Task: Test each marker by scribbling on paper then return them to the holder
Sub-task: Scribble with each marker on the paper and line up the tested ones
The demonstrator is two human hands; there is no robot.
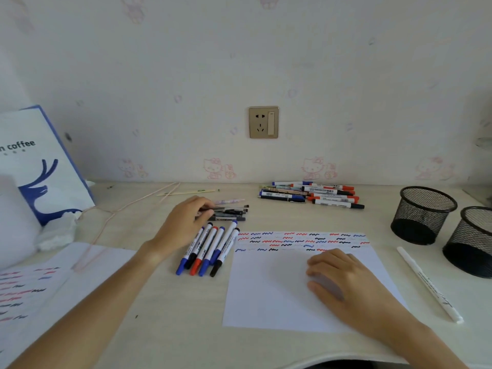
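Left hand (pixel 183 225) reached across the counter (pixel 170 310) to the small heap of dark pens (pixel 230 213), its fingers curled over their near ends and seemingly pinching one thin pen, though I could not tell whether it had truly been gripped. Right hand (pixel 335 278) lay flat and relaxed on the paper (pixel 269 294), fingers spread, pinning the sheet.

That sheet sat in front of the person, its far edge already filled with rows of red, blue and black squiggles; should the right hand lift, the sheet would probably skid under a scribble. Two black mesh holders (pixel 423 214) stood at the right, well apart from the left hand, with nothing visible inside, so every marker had a long way to travel and might be dropped or rolled off the edge. A second heap of markers (pixel 311 195) lay near the wall. Five capped markers (pixel 210 249) lay side by side just under the left wrist; a careless pull would likely scatter them and mix tested with untested. A white marker (pixel 428 283) lay alone beside the sheet, easy to overlook. Dragging one pen out of the dark heap risked tumbling the rest.
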